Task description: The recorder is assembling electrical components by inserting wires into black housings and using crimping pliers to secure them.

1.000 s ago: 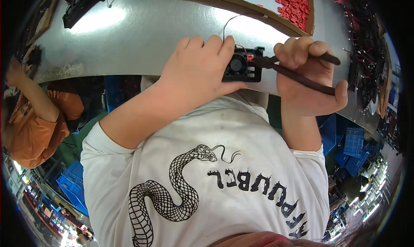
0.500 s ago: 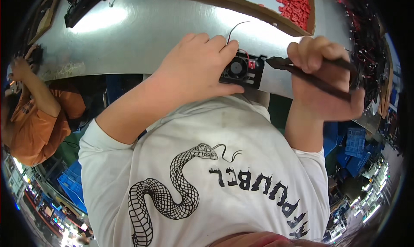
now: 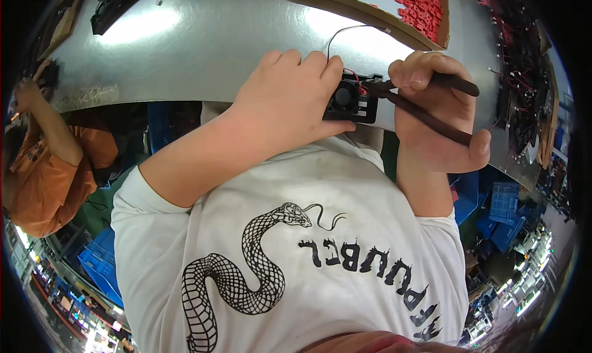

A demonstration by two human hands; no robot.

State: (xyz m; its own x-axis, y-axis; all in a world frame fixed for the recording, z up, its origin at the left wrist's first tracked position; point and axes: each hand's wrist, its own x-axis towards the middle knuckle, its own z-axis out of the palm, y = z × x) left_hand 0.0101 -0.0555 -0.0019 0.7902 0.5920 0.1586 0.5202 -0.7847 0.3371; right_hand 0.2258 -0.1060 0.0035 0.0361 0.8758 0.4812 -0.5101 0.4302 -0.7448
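Observation:
A small black cooling fan [image 3: 343, 96] in a black plastic frame lies at the near edge of the metal table. My left hand [image 3: 287, 94] grips its left side, with the thumb along the near edge and the fingers over the top. A thin cable [image 3: 331, 41] runs out from beside that hand toward the back. My right hand [image 3: 435, 115] holds dark pliers [image 3: 431, 115] with the handles spread apart. Their tip reaches a small red part [image 3: 362, 90] at the fan's right side; whether the jaws pinch it I cannot make out.
A cardboard tray [image 3: 345, 9] with many small red parts [image 3: 420, 11] stands at the back. Black wired assemblies [image 3: 524, 82] are heaped on the right. Another black assembly [image 3: 120, 4] lies at the back left. A person in orange [image 3: 58, 162] works at the far left.
The pliers have moved left with my right hand, from beside the fan frame onto its red part. The cable's free end has swung to the right. My left hand keeps its grip.

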